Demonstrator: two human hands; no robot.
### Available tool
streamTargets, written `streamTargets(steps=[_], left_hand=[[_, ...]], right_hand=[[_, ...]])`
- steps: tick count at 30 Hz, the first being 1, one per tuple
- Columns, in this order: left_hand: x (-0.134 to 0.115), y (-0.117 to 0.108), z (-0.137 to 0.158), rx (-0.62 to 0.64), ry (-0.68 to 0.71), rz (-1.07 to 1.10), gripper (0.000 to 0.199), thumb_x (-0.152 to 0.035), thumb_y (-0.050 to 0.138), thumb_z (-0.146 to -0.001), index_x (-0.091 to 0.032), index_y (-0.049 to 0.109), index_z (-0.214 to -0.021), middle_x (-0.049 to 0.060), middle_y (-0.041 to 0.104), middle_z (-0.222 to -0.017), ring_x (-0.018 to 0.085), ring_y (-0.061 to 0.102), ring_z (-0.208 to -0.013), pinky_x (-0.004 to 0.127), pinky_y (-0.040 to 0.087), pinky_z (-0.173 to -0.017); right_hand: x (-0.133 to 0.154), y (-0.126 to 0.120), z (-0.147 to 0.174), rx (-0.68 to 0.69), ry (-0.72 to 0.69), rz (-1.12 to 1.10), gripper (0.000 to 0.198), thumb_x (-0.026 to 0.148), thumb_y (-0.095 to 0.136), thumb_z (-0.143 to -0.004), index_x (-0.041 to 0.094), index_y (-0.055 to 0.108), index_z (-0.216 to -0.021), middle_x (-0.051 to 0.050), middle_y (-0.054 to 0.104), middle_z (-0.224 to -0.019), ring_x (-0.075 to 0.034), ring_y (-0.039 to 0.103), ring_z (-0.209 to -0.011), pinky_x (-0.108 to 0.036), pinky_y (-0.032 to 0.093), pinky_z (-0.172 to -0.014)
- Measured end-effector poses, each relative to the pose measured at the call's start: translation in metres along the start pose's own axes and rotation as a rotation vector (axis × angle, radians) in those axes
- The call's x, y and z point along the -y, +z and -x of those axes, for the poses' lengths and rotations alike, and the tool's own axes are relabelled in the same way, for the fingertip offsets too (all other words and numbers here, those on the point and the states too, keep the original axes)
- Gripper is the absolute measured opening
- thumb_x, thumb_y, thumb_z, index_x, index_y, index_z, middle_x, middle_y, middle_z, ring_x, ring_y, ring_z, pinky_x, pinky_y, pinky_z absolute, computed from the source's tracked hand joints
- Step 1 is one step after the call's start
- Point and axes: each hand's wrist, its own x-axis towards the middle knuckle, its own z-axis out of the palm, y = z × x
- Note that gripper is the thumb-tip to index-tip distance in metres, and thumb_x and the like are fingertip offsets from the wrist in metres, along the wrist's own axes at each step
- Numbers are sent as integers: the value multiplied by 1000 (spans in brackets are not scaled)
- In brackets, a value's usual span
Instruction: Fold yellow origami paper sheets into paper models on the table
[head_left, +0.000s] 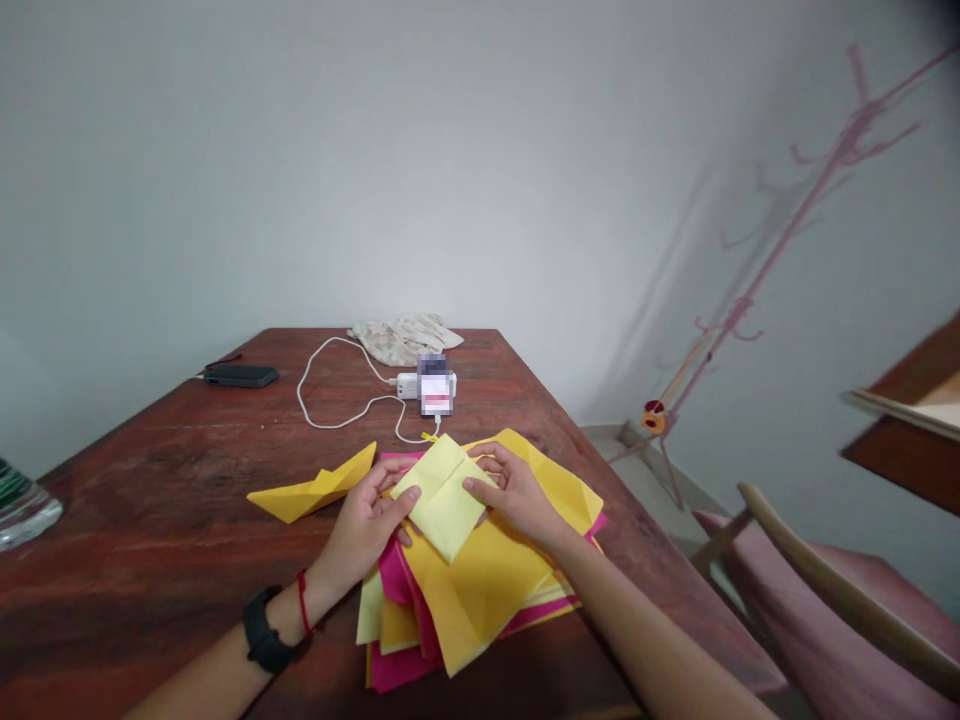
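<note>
A pale yellow folded paper square [444,492], turned like a diamond, is held up between both hands. My left hand [373,508] pinches its left corner, thumb in front and fingers behind. On the opposite corner my right hand [510,487] grips it the same way. Beneath lies a loose stack of coloured paper sheets [480,580] in yellow, pink and pale yellow, with a creased yellow sheet on top. To the left of my left hand rests a folded yellow paper boat [315,490].
Behind the papers, a phone [436,390] leans near a white charger with a white cable [301,390]. A crumpled cloth [405,338] and a dark power bank [241,376] lie farther back on the wooden table [165,500]. A bottle [26,505] is at left, a chair [817,590] at right.
</note>
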Motion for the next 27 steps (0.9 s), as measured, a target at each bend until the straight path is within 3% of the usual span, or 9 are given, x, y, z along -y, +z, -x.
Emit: streamTargets(steps=[6, 12, 21, 27], left_hand=[[5, -8, -4, 28, -62, -51, 50, -51, 74, -79, -19, 49, -107, 0, 70, -68, 18, 69, -49, 21, 51, -44], [5, -13, -5, -1, -85, -28, 45, -53, 75, -78, -19, 51, -95, -1, 69, -55, 15, 66, -45, 21, 51, -47], [-4, -12, -2, 16, -83, -30, 48, -50, 78, -76, -17, 53, -102, 0, 70, -57, 16, 67, -48, 22, 52, -49], [1, -10, -5, 41, -75, -25, 48, -49, 81, -71, -14, 64, -99, 3, 73, -62, 19, 69, -49, 24, 52, -47]], right_hand=[[-6, -3, -7, 2, -31, -34, 39, 39, 80, -74, 22, 48, -85, 4, 60, -73, -12, 59, -54, -22, 50, -41], [-11, -5, -10, -40, -37, -13, 42, 43, 80, -74, 21, 45, -77, 6, 53, -66, -9, 52, -50, -18, 40, -40], [-5, -6, -8, -32, -16, -62, 44, 47, 83, -72, 20, 48, -78, 5, 54, -67, -9, 50, -54, -18, 37, -45], [3, -4, -3, 0, 5, -109, 46, 46, 85, -70, 19, 48, -77, 6, 54, -66, -8, 52, -52, -17, 43, -43]])
